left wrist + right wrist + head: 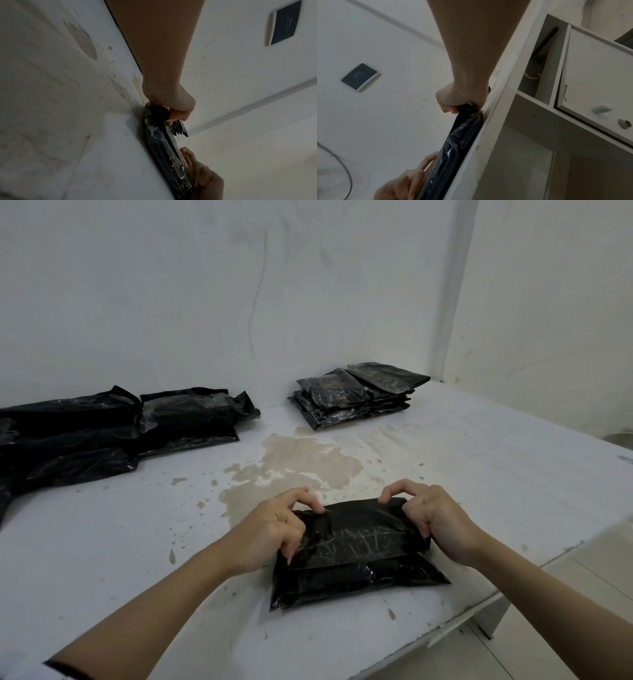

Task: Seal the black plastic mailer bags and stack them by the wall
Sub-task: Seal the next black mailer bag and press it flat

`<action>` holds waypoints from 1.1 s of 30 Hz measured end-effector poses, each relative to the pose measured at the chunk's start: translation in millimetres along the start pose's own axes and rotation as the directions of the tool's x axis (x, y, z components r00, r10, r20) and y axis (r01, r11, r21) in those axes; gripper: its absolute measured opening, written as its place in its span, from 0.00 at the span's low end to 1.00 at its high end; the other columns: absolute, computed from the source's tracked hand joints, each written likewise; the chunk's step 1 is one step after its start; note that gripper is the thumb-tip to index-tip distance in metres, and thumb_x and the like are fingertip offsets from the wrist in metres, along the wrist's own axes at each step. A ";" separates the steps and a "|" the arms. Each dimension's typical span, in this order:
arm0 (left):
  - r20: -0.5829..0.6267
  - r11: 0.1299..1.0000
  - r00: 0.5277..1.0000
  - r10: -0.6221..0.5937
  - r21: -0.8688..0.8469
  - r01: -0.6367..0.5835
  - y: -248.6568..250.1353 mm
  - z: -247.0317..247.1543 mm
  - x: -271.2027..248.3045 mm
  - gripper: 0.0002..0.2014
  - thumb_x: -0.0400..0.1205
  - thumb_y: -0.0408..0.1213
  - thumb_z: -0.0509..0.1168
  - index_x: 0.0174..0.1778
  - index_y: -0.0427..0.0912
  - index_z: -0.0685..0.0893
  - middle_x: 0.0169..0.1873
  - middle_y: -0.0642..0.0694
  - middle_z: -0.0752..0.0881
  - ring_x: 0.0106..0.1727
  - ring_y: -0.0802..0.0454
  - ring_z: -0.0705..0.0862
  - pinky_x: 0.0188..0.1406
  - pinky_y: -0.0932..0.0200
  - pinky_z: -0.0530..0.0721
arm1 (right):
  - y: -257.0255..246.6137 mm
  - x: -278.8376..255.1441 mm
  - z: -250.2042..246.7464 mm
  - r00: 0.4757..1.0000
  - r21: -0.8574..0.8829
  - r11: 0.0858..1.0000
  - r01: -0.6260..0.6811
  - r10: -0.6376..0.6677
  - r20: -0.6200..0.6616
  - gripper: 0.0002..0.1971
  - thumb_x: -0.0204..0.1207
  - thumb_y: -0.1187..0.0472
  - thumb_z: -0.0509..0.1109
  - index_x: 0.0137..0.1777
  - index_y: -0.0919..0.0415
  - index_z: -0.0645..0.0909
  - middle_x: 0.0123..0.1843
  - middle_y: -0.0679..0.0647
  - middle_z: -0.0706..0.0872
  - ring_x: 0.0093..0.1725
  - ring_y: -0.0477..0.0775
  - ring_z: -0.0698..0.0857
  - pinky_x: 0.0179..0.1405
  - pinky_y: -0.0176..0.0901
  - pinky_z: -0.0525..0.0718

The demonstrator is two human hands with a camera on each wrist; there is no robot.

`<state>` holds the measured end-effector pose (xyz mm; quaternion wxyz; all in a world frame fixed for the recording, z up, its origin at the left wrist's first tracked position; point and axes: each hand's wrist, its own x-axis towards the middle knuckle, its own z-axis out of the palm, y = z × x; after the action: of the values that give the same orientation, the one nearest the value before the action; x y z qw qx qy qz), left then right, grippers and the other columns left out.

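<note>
**A:** Both forearms reach in from the near edge, and between them lies the filled black plastic mailer bag [356, 553] on the stained white bench [137, 542]. Its flap is folded toward the person. The left hand [274, 529] pinches the flap's left end, fingers curled around it; the right hand [431, 518] grips the right end the same way.

**B:** So sealing is under way, I'd judge. What might spoil it?

**A:** Uneven pull could set the flap down crooked or wrinkled, and the adhesive would catch creases. The glossy film may also slip from those fingertip pinches.

**B:** And beyond the hands?

**A:** Ahead of the right hand, by the wall [205, 302], sits a neat stack of flat black mailers [356, 395]. Ahead and well left of the left hand lies a looser heap of black bags [102, 433], apparently unsealed.

**B:** Do the wrist cameras add anything?

**A:** They show the bag edge-on, bulging, which the head view flattens. Only the head view shows both piles.
</note>
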<state>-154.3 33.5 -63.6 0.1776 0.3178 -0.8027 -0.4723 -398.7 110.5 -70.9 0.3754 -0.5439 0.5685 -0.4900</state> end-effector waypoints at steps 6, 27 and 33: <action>0.024 0.997 1.000 0.001 0.082 -0.003 0.3 2.3 -2.8 0.13 0.58 0.33 0.59 0.08 0.49 0.75 0.59 0.59 0.81 0.73 0.79 0.61 0.75 0.64 0.60 | 3.0 -6.4 4.1 0.997 -0.201 0.979 0.013 0.003 0.079 0.17 0.46 0.68 0.56 0.11 0.43 0.76 0.49 0.78 0.81 0.59 0.49 0.73 0.48 0.25 0.69; -0.108 0.587 0.957 -0.271 0.769 0.253 23.5 42.1 -1.7 0.39 0.86 0.50 0.46 0.80 0.39 0.27 0.79 0.44 0.24 0.78 0.50 0.21 0.79 0.41 0.29 | -30.8 -12.7 33.9 0.944 -0.858 0.512 -0.042 0.300 0.133 0.22 0.78 0.71 0.58 0.72 0.70 0.63 0.75 0.64 0.66 0.75 0.63 0.66 0.65 0.46 0.71; -0.117 0.692 0.940 -0.319 0.649 0.316 10.7 45.7 -3.2 0.35 0.87 0.49 0.42 0.80 0.40 0.28 0.80 0.46 0.26 0.80 0.53 0.25 0.80 0.47 0.30 | -14.2 -20.5 40.1 0.983 -0.517 0.836 -0.184 0.142 -0.120 0.13 0.73 0.70 0.51 0.48 0.78 0.73 0.48 0.66 0.80 0.51 0.68 0.77 0.41 0.50 0.69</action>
<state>-182.3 68.9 -76.6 -0.0320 0.4924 -0.8503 -0.1830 -354.1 125.8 -68.8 0.2308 -0.5560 0.7389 -0.3027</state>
